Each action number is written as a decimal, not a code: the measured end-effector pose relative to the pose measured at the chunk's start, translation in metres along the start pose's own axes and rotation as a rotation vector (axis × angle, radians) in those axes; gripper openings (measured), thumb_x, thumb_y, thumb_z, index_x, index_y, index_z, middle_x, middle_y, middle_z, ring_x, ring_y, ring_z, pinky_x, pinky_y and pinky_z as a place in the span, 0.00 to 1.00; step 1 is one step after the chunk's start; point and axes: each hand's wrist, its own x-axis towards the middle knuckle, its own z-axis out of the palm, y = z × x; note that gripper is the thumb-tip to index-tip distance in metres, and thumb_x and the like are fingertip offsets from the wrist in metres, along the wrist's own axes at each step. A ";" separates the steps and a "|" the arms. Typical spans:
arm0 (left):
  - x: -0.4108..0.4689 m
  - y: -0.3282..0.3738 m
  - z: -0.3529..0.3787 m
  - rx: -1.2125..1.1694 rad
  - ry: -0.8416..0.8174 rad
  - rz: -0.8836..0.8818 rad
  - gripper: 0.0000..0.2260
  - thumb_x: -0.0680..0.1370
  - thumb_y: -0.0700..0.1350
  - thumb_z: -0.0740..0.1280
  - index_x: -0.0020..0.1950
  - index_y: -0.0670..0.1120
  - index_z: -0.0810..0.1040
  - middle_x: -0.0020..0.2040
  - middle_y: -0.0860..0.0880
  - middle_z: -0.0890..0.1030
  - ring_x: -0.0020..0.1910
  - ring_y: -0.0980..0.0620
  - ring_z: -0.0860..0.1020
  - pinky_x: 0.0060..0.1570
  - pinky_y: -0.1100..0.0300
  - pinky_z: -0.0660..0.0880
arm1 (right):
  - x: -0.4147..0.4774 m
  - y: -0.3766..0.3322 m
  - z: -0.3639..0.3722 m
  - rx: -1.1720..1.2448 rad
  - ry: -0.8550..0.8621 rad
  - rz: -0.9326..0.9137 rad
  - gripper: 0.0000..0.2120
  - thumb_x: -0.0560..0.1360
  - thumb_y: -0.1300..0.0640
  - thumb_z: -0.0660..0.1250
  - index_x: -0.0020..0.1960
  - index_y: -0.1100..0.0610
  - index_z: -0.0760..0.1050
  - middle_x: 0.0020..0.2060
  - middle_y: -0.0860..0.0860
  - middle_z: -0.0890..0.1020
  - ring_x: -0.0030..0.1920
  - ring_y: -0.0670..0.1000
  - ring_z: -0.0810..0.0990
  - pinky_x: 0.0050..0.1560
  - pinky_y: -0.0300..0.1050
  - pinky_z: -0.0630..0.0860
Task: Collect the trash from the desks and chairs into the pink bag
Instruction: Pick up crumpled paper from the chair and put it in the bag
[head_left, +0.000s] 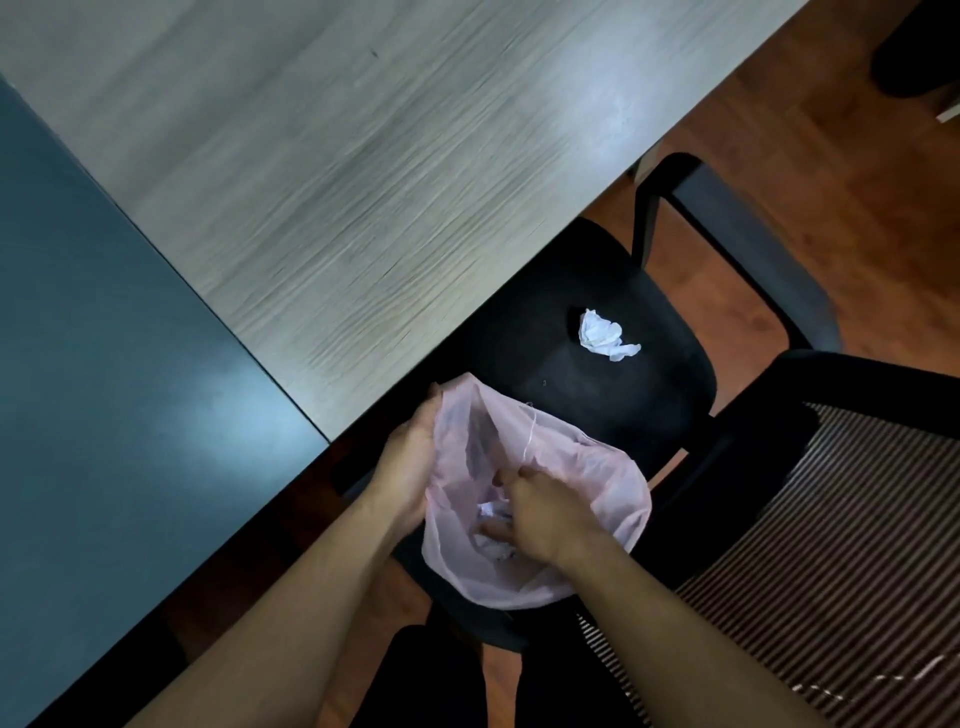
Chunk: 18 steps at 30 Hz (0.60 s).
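Head view. The right hand (540, 514) is down in the mouth of the pink bag (587, 483) with its fingers curled. Cannot tell whether they pinch anything, because knuckles and film hide the tips. The left hand (410, 452) grips the rim on the bag's left side and holds the mouth open. The bag hangs over the near edge of the chair seat (561, 415), just below the table (363, 182) edge. Crumpled paper (491, 540) shows through the thin film, low in the bag.

Left to collect in this view: one white wad (605, 335) on the seat, apart from the bag and near the table edge.

Risks, as judged from here:
1. The rim is held on one side only and the right side sags. If the right hand drags film with it on the way out, the mouth could fold shut and the next drop would miss and land on the floor (857, 182).
2. The film looks very thin. Curled fingers snagging it could tear it or pull it out of the left hand's grip.
3. The wad looks light. A brush from the bag or a careless reach could push it off the seat or under the table overhang.
4. Leaning toward the wad with the bag tilted could let the paper inside spill out.
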 end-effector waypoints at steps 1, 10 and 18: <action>0.001 -0.003 -0.001 0.043 0.001 0.007 0.35 0.74 0.78 0.66 0.64 0.52 0.88 0.59 0.44 0.89 0.60 0.41 0.87 0.69 0.40 0.80 | -0.002 -0.002 -0.010 -0.009 0.056 -0.014 0.23 0.79 0.33 0.66 0.62 0.50 0.79 0.54 0.52 0.84 0.54 0.58 0.84 0.55 0.52 0.81; -0.003 -0.017 -0.006 0.207 0.076 0.014 0.20 0.85 0.58 0.65 0.54 0.45 0.89 0.48 0.42 0.90 0.50 0.42 0.90 0.56 0.46 0.84 | 0.049 0.042 -0.052 0.472 0.771 0.232 0.09 0.85 0.52 0.61 0.50 0.54 0.76 0.45 0.55 0.82 0.50 0.61 0.81 0.49 0.54 0.76; 0.006 -0.025 -0.017 0.123 0.086 0.040 0.19 0.85 0.56 0.66 0.54 0.43 0.89 0.49 0.38 0.90 0.49 0.39 0.89 0.56 0.44 0.84 | 0.078 0.062 -0.031 0.452 -0.018 0.645 0.44 0.80 0.22 0.54 0.66 0.60 0.83 0.61 0.58 0.83 0.62 0.61 0.83 0.64 0.50 0.78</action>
